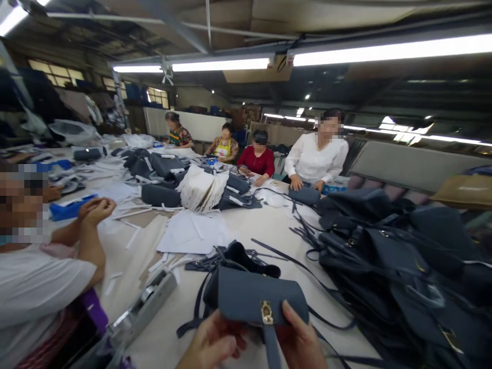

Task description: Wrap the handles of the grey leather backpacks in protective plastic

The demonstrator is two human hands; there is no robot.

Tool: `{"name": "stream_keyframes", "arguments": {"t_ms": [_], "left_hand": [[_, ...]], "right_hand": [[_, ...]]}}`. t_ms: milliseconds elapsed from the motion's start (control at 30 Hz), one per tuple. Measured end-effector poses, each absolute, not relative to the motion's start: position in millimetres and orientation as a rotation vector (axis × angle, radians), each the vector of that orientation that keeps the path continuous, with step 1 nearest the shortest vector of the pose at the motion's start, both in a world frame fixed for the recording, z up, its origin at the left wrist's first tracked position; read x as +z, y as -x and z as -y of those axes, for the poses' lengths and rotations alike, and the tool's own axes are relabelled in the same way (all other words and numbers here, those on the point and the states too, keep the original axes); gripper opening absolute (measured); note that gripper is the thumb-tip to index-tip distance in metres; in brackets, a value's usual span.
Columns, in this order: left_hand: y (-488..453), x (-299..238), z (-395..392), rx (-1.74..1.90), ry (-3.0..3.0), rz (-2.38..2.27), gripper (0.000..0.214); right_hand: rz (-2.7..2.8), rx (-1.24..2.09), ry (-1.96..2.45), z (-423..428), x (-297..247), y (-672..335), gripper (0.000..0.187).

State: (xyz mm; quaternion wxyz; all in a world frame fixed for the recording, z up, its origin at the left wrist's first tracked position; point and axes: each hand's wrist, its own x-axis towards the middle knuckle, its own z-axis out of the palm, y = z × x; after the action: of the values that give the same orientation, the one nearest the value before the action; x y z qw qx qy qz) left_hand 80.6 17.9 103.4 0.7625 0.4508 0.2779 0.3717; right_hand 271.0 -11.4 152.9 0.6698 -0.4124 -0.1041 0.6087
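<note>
A dark blue-grey handbag (pixel 251 292) faces me at the front of the table, its flap down and a gold clasp (pixel 266 311) at the flap's lower edge. A strap end (pixel 272 346) hangs below the clasp. My left hand (pixel 215 341) is closed at the bag's lower left, fingers curled beneath the flap edge. On the lower right, my right hand (pixel 302 338) grips the bag, thumb over the flap front and the other fingers hidden underneath. Behind the bag lie dark straps and a curved dark piece (pixel 246 256).
Dark bags with straps form a large pile (pixel 384 256) on the right. A tape dispenser (pixel 144 302) stands at left front, near a seated person's arm (pixel 90 241). White sheets (pixel 192 230) and more bags cover mid-table. Several co-workers sit or stand along the far side.
</note>
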Motion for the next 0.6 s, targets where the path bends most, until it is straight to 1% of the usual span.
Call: {"name": "stream_keyframes", "arguments": {"t_ms": [100, 267, 367, 467, 533, 600], "left_hand": [[-81.0, 96.4, -8.6, 0.752, -0.847, -0.669, 0.052], [-82.5, 106.0, -1.2, 0.756, -0.745, -0.610, 0.050], [-81.0, 124.8, 3.9, 0.743, -0.883, -0.614, 0.041], [-79.7, 140.0, 11.3, 0.720, -0.979, -0.593, 0.049], [-79.6, 143.7, 15.3, 0.685, -0.952, -0.601, 0.053], [-79.5, 142.2, 17.9, 0.657, -0.895, -0.644, 0.052]], "right_hand": [[0.265, 1.356, 0.947, 26.0, 132.1, -252.2, 0.039], [0.322, 1.405, 1.011, 38.2, 135.0, -252.1, 0.035], [0.287, 1.359, 1.057, 41.2, 135.8, -249.3, 0.042], [0.283, 1.347, 1.094, 45.2, 131.0, -244.1, 0.050], [0.315, 1.340, 1.164, 50.8, 125.5, -244.7, 0.050], [0.402, 1.326, 1.296, 58.9, 119.5, -250.9, 0.047]]}}
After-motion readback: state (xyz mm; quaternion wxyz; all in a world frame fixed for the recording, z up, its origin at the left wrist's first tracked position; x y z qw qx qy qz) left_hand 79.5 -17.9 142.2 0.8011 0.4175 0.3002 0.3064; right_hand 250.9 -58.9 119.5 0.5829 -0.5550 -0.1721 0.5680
